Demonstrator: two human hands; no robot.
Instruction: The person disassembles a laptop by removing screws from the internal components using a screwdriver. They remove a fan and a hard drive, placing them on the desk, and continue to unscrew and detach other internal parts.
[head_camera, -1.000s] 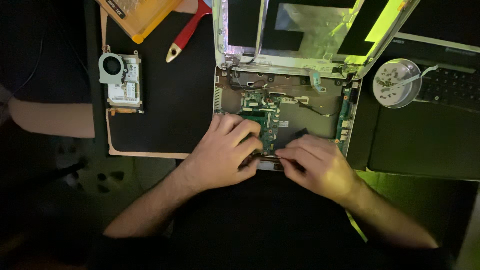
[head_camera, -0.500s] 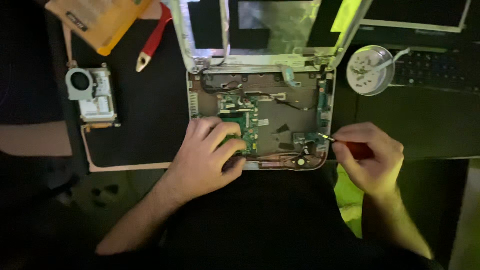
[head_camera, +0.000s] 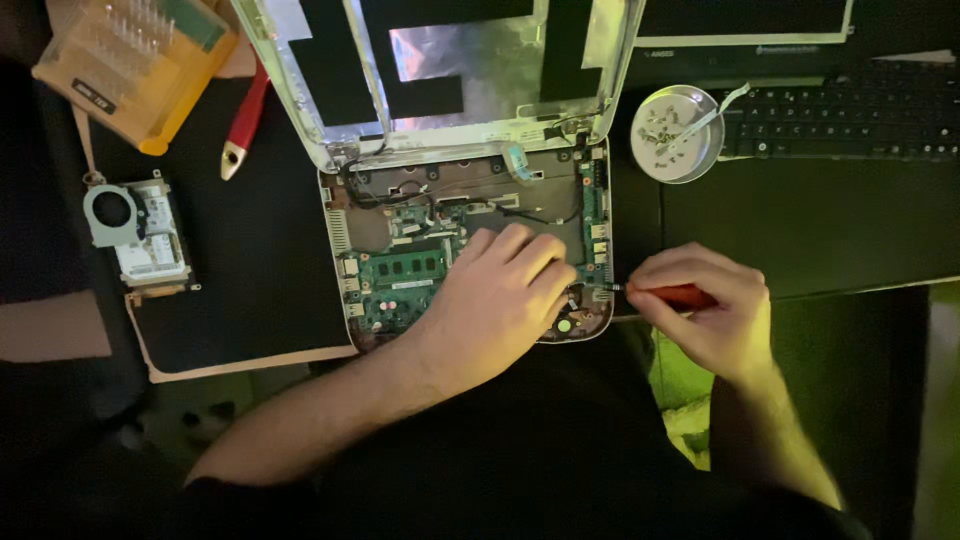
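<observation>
1. The right hand (head_camera: 715, 315) has its grip closed around a red-handled screwdriver (head_camera: 672, 295), whose tip points left at the right edge of the opened laptop base (head_camera: 465, 245).
2. The left hand (head_camera: 500, 300) lies flat on the exposed circuit board (head_camera: 400, 280), fingers spread loosely, holding nothing.
3. The laptop base sits mid-table, with its lid (head_camera: 440, 70) tilted back behind it.
4. A round dish of screws (head_camera: 678, 133) stands beyond the right hand, beside a black keyboard (head_camera: 850, 115).
5. Well to the left lie a removed fan module (head_camera: 135, 230), a red tool (head_camera: 243, 125) and an orange bit case (head_camera: 135, 60).
</observation>
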